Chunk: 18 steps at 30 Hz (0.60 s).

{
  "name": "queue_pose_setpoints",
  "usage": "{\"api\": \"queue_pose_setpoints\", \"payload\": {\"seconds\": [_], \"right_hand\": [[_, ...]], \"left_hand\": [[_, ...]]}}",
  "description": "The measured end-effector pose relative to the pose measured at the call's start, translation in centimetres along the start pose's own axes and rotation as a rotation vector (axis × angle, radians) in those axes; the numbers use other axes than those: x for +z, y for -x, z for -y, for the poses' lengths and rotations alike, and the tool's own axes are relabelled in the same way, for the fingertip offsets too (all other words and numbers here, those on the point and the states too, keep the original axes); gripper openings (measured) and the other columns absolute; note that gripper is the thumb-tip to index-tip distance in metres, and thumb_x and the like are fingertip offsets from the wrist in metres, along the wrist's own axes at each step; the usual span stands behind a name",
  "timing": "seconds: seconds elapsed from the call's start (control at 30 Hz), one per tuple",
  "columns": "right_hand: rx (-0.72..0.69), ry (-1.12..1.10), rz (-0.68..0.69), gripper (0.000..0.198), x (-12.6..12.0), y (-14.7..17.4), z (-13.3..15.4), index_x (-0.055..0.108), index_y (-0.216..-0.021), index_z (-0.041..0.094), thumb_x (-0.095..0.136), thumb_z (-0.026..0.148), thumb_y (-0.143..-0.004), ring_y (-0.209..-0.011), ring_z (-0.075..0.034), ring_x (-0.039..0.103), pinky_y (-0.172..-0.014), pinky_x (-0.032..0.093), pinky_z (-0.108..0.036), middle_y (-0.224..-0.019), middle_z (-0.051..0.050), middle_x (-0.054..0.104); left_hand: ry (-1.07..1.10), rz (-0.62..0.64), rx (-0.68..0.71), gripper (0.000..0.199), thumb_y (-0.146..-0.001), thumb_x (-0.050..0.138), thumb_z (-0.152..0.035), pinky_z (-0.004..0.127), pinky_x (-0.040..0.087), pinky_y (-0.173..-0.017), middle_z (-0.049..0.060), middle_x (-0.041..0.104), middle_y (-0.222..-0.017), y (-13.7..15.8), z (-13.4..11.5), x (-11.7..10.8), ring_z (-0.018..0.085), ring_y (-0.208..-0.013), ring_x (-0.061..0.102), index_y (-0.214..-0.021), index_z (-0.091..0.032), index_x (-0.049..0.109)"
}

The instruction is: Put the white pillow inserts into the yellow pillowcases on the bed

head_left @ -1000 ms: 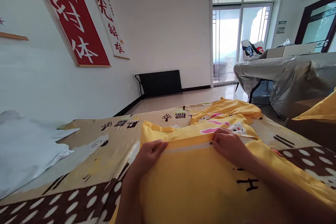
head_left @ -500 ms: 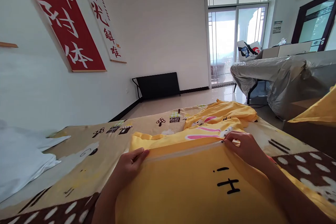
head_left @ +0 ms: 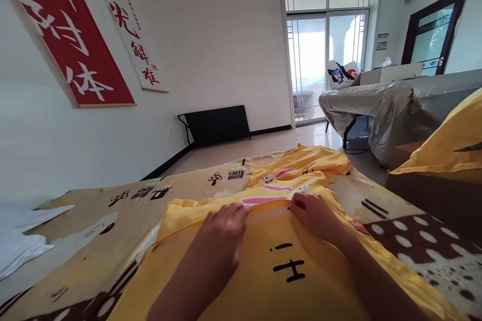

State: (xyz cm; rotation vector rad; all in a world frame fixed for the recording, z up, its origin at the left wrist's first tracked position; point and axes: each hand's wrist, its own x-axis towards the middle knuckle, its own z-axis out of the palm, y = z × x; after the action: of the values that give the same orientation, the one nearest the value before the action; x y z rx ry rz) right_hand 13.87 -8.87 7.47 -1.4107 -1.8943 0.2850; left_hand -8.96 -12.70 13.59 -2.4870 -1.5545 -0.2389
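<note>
Head view: the left hand (head_left: 226,225) has slid right along the yellow pillowcase (head_left: 263,271) edge since half a second ago, now close to the right hand (head_left: 316,215) at 3 o'clock. Left fingers lie flat, pressing the edge; right fingers pinch it, the pillowcase lying on the patterned bedsheet (head_left: 113,215).

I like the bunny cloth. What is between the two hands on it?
In the head view, a pale zipper strip on the yellow cover runs between the left hand and the right hand; nothing else lies there.
</note>
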Motion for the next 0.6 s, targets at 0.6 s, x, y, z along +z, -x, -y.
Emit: {"api": "queue_pose_setpoints", "payload": {"seconds": [0.6], "right_hand": [[0.02,-0.008,0.194,0.016,1.3,0.0,-2.3,0.057,-0.082,0.017,0.042,0.016,-0.089,-0.076,-0.015,0.057,-0.066,0.033,-0.025,-0.086,-0.004,0.067]], "left_hand": [[0.281,0.141,-0.044,0.023,-0.087,0.035,-0.019,0.03,0.037,-0.063,0.007,0.067,-0.087,-9.1,-6.1,8.2,0.022,-0.079,0.061,-0.085,-0.019,0.058]]}}
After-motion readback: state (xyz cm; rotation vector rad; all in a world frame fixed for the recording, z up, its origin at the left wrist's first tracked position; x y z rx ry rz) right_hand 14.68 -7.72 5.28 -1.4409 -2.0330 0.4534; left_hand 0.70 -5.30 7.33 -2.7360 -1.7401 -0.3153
